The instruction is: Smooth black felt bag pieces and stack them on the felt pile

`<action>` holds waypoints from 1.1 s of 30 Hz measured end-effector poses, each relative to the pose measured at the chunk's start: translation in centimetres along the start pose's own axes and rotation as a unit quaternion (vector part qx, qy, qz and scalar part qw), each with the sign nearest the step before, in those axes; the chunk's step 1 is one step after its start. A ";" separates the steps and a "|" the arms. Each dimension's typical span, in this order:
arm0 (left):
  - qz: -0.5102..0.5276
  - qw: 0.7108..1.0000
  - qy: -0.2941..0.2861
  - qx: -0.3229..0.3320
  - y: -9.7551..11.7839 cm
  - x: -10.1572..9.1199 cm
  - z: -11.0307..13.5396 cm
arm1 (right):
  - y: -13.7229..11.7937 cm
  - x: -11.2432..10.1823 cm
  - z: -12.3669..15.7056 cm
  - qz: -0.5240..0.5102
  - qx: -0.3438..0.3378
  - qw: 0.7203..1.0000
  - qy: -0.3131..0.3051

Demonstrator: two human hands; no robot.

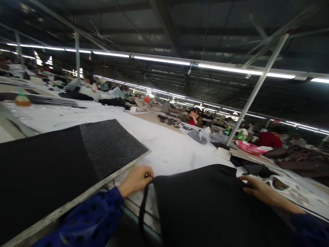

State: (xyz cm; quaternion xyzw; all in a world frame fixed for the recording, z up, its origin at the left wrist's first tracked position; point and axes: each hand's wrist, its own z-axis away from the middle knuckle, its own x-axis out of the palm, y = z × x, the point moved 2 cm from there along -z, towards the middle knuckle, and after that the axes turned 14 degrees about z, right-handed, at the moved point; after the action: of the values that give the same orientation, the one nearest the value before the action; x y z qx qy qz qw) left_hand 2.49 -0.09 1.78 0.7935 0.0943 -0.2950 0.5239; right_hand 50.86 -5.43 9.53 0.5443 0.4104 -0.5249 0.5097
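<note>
Black cloth (205,202) in front of you, lower centre to right, its far edge over the white table (164,144). Your left hand (137,180) pinches its far left corner, thumb and fingers closed; a narrow black strap (143,212) hangs down just beside that corner. Your right hand (264,192) is at the far right corner, fingers part-spread along the edge; can't tell if it grips or only touches. Blue dotted sleeve (95,214) on your left arm.

Left of you: black sheet (43,161) lying flat on a pale-edged board (136,159), grey speckled patch (110,147) at its far right end. Beyond your right hand: white cut-out pieces (289,192), pink basin (250,148). Clear plastic bag (202,135) farther up the table, co-worker in red (195,120) behind it. Bottle of orange liquid (22,100), far left. Slanted pole (257,91) at right, strip lights (161,60) overhead.
</note>
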 end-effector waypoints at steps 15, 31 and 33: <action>-0.025 0.999 -0.002 -0.037 -0.3 1.8 0.4 | -27.1 3.4 1.7 -0.071 -0.352 0.928 0.099; 0.022 0.999 0.007 0.031 -1.7 0.0 1.5 | -27.5 3.9 1.5 0.069 -0.370 0.925 0.048; 0.016 0.999 0.003 0.033 -1.7 0.0 1.5 | -28.2 3.3 1.8 0.118 -0.365 0.923 0.029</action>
State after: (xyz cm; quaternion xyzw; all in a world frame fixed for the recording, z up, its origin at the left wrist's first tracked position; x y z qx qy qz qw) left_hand 1.19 -0.74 0.05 0.8128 0.0728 -0.2873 0.5016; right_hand 23.25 -3.40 2.88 0.3797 0.5210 -0.2592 0.7192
